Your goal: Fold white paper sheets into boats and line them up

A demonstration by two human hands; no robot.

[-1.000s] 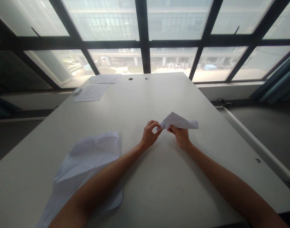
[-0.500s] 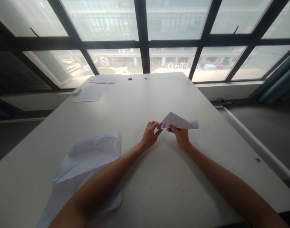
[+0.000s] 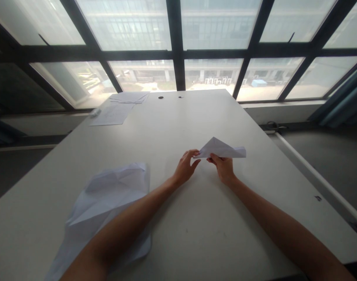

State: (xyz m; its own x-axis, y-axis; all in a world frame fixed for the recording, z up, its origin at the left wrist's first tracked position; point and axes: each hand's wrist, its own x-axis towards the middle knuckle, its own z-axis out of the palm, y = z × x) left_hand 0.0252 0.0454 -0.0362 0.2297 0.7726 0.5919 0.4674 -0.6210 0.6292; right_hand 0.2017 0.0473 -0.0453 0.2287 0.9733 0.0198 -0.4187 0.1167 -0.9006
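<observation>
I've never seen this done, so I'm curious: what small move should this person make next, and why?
Probably the left hand should grip the folded white paper more firmly: its fingertips only reach the pointed end, while the right hand alone pinches it.

Strong daylight comes from the tall windows [image 3: 216, 31] ahead of you, and the glare washes the panes and the buildings beyond to a pale haze. Against it, the dark window frame [image 3: 175, 54] and the curtain [image 3: 339, 93] at the right edge fall dim. The table [image 3: 213, 242] takes soft, fairly even light, and your left hand [image 3: 184, 168] and right hand [image 3: 223, 168] cast only faint, diffuse shadows. The folded paper [image 3: 219, 149] barely stands out from the pale surface. The wide lens bends the lines toward the edges, and the whole view looks slightly soft, with no strong motion blur.
</observation>
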